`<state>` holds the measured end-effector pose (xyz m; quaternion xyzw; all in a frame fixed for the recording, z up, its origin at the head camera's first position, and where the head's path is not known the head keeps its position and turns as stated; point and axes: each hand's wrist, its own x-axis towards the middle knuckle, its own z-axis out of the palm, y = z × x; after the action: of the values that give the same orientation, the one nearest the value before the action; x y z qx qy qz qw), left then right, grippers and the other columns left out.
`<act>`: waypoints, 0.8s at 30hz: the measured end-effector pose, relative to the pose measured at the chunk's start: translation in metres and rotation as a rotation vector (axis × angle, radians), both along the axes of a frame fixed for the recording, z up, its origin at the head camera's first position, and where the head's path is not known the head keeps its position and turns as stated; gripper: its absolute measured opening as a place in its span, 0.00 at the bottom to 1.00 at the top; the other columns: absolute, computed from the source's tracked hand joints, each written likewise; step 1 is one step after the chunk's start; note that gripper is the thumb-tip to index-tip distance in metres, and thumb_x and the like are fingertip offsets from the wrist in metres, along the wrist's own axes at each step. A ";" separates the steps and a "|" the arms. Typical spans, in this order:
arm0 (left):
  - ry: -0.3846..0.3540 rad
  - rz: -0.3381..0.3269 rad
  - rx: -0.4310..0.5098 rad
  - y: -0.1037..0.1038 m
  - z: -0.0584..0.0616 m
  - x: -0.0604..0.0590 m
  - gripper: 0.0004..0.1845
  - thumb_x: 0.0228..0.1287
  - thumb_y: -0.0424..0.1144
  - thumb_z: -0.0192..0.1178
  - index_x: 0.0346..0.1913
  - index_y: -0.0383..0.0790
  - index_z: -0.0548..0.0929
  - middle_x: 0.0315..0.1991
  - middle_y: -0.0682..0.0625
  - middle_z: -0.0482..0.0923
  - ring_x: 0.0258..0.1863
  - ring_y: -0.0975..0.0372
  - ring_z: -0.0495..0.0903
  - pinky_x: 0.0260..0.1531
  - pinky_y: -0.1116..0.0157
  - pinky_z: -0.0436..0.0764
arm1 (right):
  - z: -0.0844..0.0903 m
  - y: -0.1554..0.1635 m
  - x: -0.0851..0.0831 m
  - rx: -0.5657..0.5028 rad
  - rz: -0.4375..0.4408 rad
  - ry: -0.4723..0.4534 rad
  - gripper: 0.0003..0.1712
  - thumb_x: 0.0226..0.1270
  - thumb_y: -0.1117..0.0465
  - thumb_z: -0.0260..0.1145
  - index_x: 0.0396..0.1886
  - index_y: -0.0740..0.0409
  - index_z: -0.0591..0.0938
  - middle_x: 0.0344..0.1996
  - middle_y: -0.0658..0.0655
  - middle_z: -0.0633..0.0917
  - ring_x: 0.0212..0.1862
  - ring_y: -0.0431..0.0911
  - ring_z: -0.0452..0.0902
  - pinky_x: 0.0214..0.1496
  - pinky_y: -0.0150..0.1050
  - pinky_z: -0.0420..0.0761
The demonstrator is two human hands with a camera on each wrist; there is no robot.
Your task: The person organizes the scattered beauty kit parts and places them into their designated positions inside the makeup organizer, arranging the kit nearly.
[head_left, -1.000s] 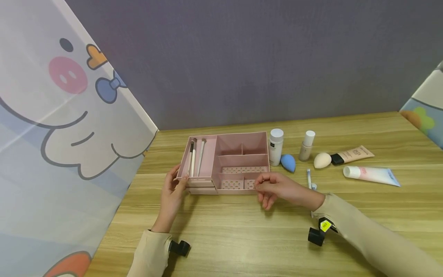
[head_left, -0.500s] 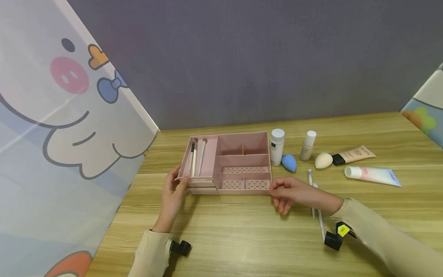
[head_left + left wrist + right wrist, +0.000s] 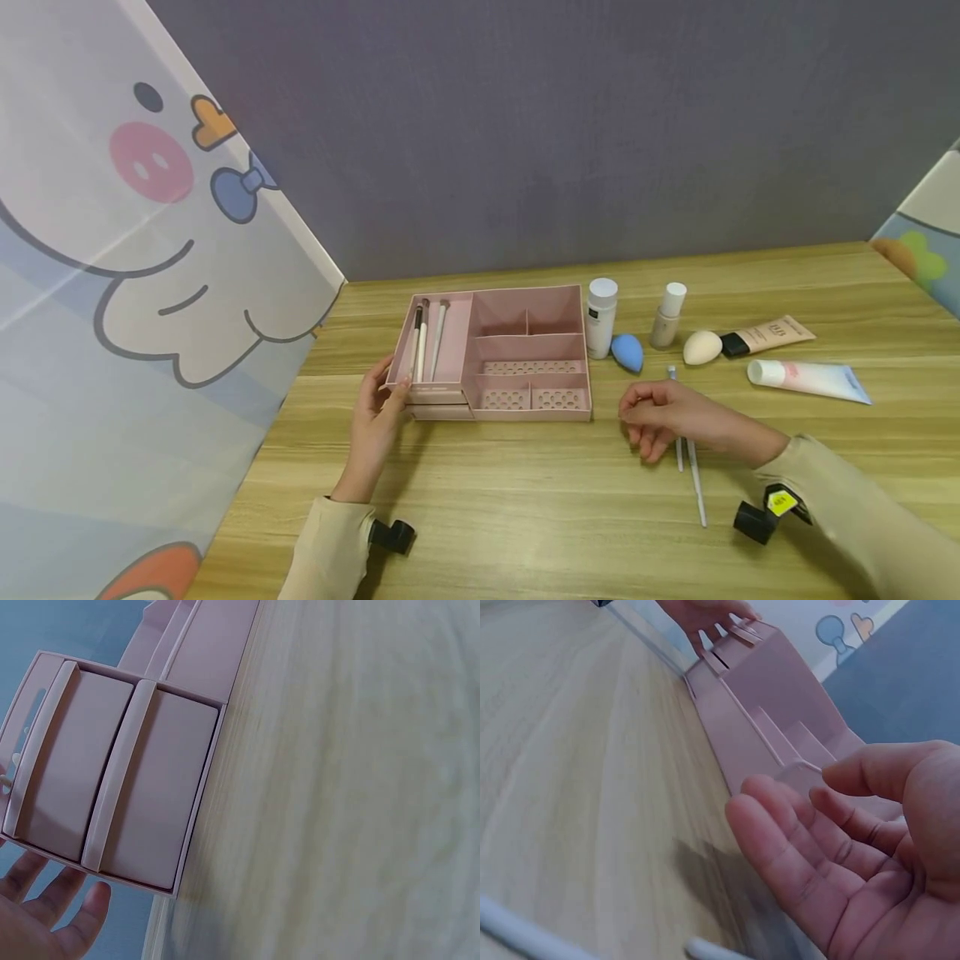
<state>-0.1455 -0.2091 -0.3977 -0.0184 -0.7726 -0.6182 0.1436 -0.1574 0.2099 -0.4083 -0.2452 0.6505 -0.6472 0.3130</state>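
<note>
Brushes (image 3: 423, 340) in pink organizer (image 3: 525, 321), apparently three

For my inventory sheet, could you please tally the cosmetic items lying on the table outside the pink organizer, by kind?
Bottles: 2 (white-capped bottle, foundation bottle)
Sponges: 2 (blue sponge, cream sponge)
Tubes: 2 (beige tube, white tube)
Slim brushes or sticks by the right hand: 2
Total: 8

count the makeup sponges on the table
2. A blue sponge lies right of the pink organizer, by the white bottle. A cream sponge lies further right, at the beige tube's cap. None looks hidden.
</note>
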 end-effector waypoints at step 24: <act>0.019 -0.007 -0.014 0.000 0.000 0.000 0.25 0.73 0.30 0.56 0.70 0.34 0.68 0.58 0.36 0.72 0.46 0.66 0.76 0.41 0.71 0.80 | 0.014 0.042 -0.001 0.218 -0.176 -0.003 0.15 0.69 0.67 0.63 0.45 0.76 0.70 0.27 0.59 0.85 0.25 0.45 0.83 0.28 0.43 0.86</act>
<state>-0.1458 -0.2095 -0.3977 -0.0280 -0.7755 -0.6130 0.1484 -0.1580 0.2522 -0.3938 -0.1508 0.7355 -0.5979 0.2809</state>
